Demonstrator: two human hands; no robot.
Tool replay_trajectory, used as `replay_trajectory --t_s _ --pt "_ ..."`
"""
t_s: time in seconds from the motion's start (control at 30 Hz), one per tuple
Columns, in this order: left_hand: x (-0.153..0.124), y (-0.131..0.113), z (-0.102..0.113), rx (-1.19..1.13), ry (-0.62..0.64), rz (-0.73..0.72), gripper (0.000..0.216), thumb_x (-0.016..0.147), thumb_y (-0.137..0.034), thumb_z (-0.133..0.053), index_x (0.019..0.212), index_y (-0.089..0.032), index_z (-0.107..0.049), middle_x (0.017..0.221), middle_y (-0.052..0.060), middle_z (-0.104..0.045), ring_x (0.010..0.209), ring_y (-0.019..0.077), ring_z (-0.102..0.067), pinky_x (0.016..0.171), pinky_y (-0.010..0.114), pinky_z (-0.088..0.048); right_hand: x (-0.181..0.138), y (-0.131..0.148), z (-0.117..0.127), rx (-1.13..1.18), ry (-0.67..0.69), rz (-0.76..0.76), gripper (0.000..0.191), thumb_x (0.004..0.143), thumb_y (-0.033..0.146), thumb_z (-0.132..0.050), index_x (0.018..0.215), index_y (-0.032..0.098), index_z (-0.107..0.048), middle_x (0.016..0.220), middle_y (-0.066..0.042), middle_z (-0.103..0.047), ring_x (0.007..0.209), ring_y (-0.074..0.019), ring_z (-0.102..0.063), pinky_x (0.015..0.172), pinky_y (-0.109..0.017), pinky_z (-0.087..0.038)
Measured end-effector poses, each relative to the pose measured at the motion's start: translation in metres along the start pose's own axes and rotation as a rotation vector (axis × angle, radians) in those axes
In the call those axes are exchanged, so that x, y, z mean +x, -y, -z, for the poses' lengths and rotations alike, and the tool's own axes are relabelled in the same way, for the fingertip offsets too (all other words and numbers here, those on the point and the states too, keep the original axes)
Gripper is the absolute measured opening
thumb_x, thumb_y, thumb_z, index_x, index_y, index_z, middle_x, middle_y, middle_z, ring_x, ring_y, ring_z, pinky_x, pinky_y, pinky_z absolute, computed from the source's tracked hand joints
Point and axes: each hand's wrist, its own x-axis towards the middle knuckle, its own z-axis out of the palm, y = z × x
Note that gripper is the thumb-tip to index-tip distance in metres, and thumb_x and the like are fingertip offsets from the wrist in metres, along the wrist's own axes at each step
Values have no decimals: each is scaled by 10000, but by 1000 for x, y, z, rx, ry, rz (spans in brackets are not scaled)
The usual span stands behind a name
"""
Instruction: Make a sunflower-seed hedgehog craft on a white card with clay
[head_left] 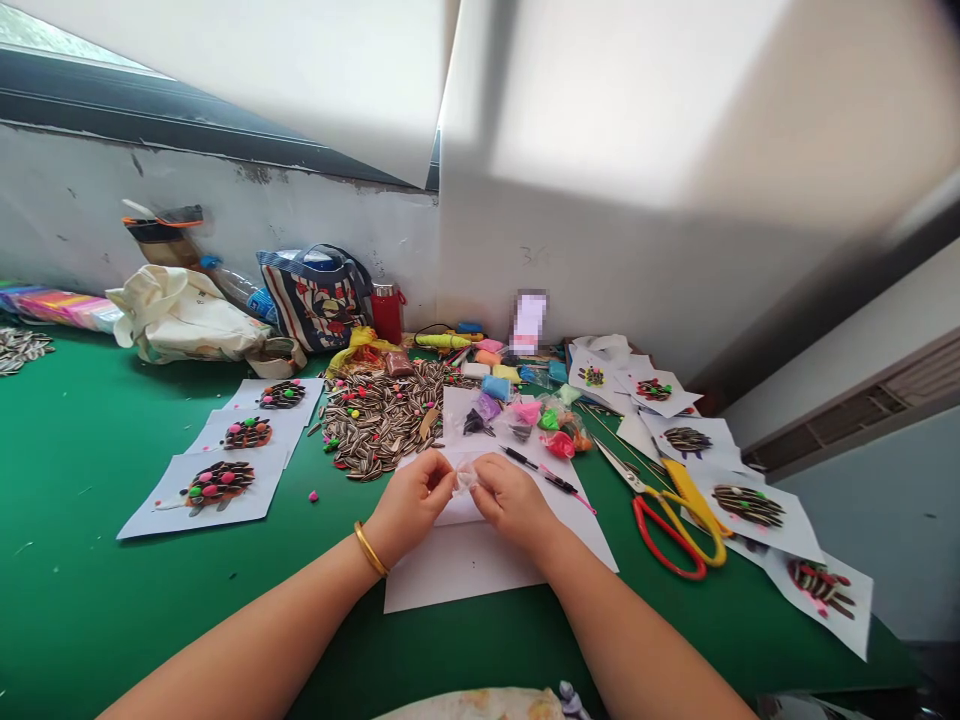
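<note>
My left hand (411, 508) and my right hand (514, 502) meet over white paper sheets (457, 575), their fingertips pinched on a small clear plastic bag (466, 478). Something whitish shows in the bag, too small to make out. Just beyond my hands lie little bags of coloured modelling clay, among them a red one (558, 445) and a purple one (487, 405). A black pen (559, 482) rests on the paper to the right of my right hand. Past my left hand spreads a heap of striped sunflower seeds (386, 415) dotted with coloured pompoms.
Scissors (667, 515) with red and yellow handles lie at the right, near cards (765, 510) bearing seed hedgehogs. More such cards (161, 490) lie at the left. A striped bag (319, 300), a cream bag (187, 325), a red bottle (387, 315) and a phone (529, 322) stand along the wall.
</note>
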Motion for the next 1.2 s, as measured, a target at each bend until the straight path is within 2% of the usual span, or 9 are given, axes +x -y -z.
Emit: replay_trajectory --t_s 0.07,0.23,0.3,0.4,0.47,0.6,0.73,0.97,1.2 --pt "-1 -3 2 61 24 -56 94 889 -260 -510 820 -211 -552 717 -23 -602 654 130 -566 625 247 -448 1 -1 -1 -3 -8 -18 128 886 174 -502 916 213 -620 907 -49 -592 854 -187 -551 756 -309 -453" --pt "-2 -3 4 195 63 -172 155 913 -248 -500 886 -223 -650 811 7 -679 721 144 -606 665 261 -465 2 -2 -2 25 -58 -45 187 840 185 -592 1020 218 -632 981 -72 -610 936 -216 -560 828 -357 -476" --pt "-2 -1 4 182 31 -168 186 909 -273 -530 1029 -244 -669 917 19 -718 777 155 -642 708 272 -492 1 -2 -3 42 -65 -28 316 822 179 -608 1133 235 -619 1054 -80 -599 1003 -226 -556 887 -385 -479" --pt "-2 1 5 171 -10 -140 266 891 -302 -571 1136 -261 -663 1004 30 -733 847 176 -672 752 291 -520 0 -2 -3 64 -71 15 567 809 142 -576 1358 257 -487 1230 -98 -536 1153 -236 -509 1005 -417 -438" --pt "-1 3 5 170 -22 -120 269 879 -320 -588 1127 -261 -675 1009 32 -735 850 182 -678 758 298 -533 -1 -2 -3 90 -64 38 569 851 144 -526 1400 264 -445 1281 -102 -513 1200 -232 -486 1040 -423 -416" --pt "1 5 4 111 -48 -93 233 854 -323 -622 1063 -250 -692 956 24 -733 796 169 -673 741 291 -548 0 -6 -4 161 -70 48 395 937 238 -490 1329 277 -527 1210 -93 -561 1154 -220 -515 1017 -409 -432" --pt "2 8 2 54 -66 -113 201 839 -286 -638 1023 -229 -693 938 32 -719 822 169 -667 755 293 -550 1 -8 -6 207 -115 -1 348 909 278 -567 1257 272 -571 1153 -86 -566 1097 -214 -531 977 -393 -448" --pt "1 3 3 84 -58 -241 208 860 -224 -617 1063 -228 -661 957 35 -708 845 162 -652 772 296 -537 1 0 -2 227 -133 -69 189 869 300 -621 1048 242 -626 1000 -62 -610 900 -197 -553 781 -336 -475" --pt "1 5 6 183 -71 -360 211 893 -223 -597 1096 -224 -654 963 43 -710 871 162 -655 803 304 -536 1 3 -2 197 -185 -37 139 843 248 -625 981 233 -623 942 -44 -615 882 -188 -555 782 -324 -460"
